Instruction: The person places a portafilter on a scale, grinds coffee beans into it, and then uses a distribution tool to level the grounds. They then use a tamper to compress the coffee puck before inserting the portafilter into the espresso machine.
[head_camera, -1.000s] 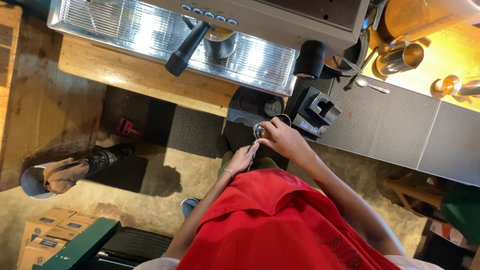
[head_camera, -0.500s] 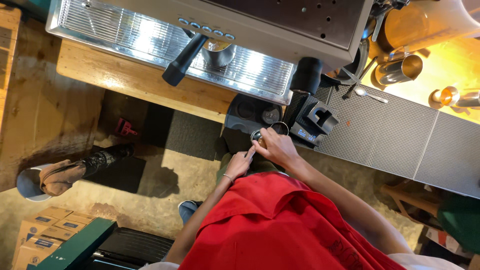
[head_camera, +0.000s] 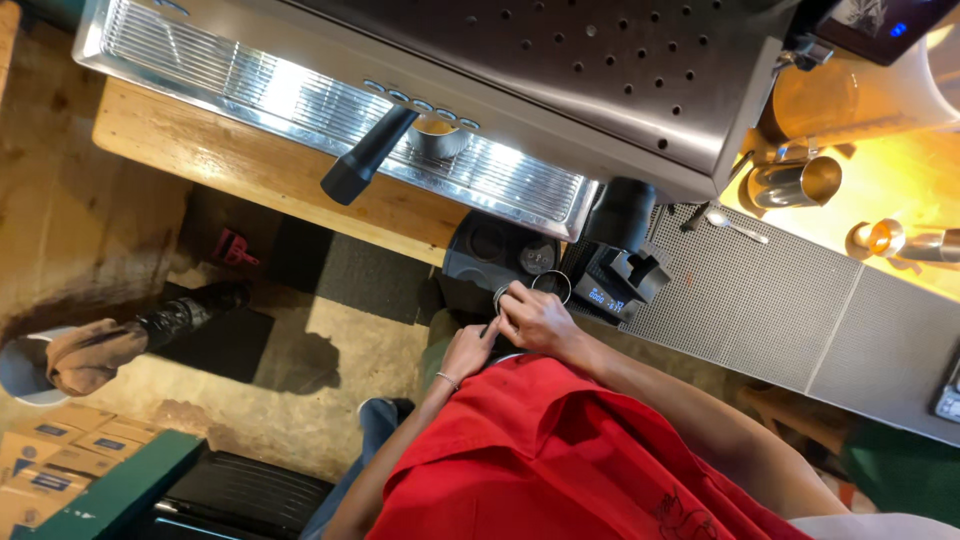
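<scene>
A coffee bar seen from above: wooden counter (head_camera: 250, 165) in the upper left of the frame, grey perforated mat (head_camera: 790, 310) running to the right, worn concrete floor (head_camera: 90, 230) at the left. Across the top sits one big steel espresso machine (head_camera: 560, 80), with one black-handled portafilter (head_camera: 365, 160) locked in at upper centre. Just below centre is one black grinder (head_camera: 615, 270), and against it the portafilter basket (head_camera: 505, 297), a small round steel rim, mostly covered by fingers. The right hand (head_camera: 535, 322) is curled over that rim, fingers clamped on it; the left hand (head_camera: 467, 350), a thin bracelet at the wrist, touches it from below with fingertips together, though whether it truly grips I cannot tell. One steel milk jug (head_camera: 795, 183) stands upper right, one spoon (head_camera: 735, 225) beside it. Compared with a second ago, both hands lie in the same spot at the grinder, while the view has tipped so the machine fills more of the top
</scene>
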